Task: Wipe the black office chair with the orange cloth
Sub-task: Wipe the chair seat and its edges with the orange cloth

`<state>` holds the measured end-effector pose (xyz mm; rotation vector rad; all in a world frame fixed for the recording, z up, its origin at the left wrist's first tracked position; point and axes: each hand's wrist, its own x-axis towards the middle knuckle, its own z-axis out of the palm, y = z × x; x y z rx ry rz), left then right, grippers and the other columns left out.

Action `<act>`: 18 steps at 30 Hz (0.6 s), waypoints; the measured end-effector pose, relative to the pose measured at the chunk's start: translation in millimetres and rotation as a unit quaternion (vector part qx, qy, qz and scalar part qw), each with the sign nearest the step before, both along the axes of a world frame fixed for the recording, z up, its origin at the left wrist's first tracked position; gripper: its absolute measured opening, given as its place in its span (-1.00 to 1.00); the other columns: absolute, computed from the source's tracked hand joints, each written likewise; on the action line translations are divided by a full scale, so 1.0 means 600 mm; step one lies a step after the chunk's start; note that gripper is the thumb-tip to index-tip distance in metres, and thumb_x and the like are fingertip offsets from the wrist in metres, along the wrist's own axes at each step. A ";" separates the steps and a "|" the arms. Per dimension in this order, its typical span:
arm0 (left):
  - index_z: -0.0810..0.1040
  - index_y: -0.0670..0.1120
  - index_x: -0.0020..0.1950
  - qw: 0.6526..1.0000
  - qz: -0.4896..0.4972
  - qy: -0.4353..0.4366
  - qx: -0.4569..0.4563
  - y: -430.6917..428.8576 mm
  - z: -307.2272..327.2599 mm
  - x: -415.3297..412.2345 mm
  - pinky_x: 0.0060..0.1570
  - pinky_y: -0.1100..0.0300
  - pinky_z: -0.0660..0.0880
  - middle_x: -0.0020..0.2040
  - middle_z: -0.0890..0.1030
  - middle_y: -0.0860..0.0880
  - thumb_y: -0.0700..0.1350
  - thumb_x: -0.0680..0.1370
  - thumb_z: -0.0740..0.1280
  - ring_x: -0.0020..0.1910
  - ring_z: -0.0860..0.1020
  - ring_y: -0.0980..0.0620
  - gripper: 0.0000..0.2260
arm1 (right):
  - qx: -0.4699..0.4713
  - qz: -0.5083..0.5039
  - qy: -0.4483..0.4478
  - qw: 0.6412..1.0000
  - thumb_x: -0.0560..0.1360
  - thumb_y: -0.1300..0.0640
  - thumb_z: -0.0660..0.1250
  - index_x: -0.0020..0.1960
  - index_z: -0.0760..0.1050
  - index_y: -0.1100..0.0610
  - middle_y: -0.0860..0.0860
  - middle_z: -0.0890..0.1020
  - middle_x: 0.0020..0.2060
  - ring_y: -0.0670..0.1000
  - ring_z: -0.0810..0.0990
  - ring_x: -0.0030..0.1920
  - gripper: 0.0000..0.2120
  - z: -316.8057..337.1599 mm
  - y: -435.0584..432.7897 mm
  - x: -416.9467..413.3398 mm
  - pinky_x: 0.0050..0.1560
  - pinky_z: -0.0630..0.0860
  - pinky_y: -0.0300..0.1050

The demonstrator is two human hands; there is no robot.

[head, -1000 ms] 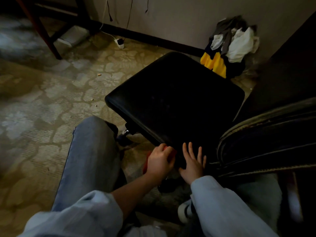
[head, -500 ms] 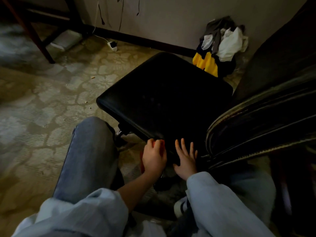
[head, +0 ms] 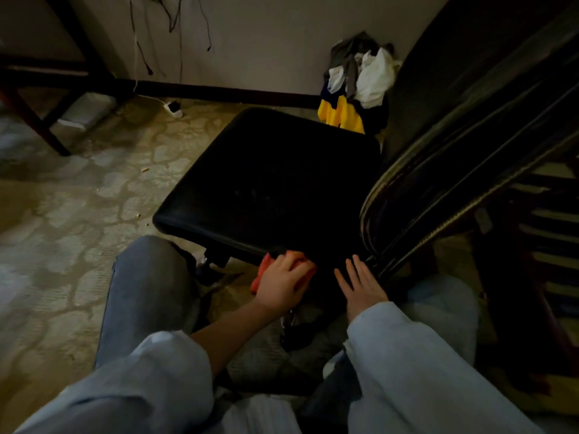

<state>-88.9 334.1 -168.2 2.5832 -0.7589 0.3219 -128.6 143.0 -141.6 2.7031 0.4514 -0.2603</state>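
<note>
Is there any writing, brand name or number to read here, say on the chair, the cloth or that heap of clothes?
None can be read.
Black chair seat: plain, no label visible.
Orange cloth: no print visible.
Heap of clothes: no legible text.
White plug on the floor: too small and dim to tell.

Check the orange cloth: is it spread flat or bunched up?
Bunched up. The orange cloth pokes out in crumpled folds around the left hand, which grips it against the near edge of the black seat.
</note>
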 end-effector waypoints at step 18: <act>0.66 0.07 -0.08 0.976 -0.083 -0.074 0.186 0.037 0.028 0.041 -0.19 0.01 0.55 0.03 0.62 -0.06 -0.05 0.23 0.59 -0.14 0.61 -0.07 -0.70 | 0.028 0.090 -0.076 0.993 0.36 0.03 0.03 0.07 0.65 0.10 0.23 0.64 0.06 0.21 0.38 0.25 -0.50 -0.027 -0.064 -0.011 0.47 -0.15 0.00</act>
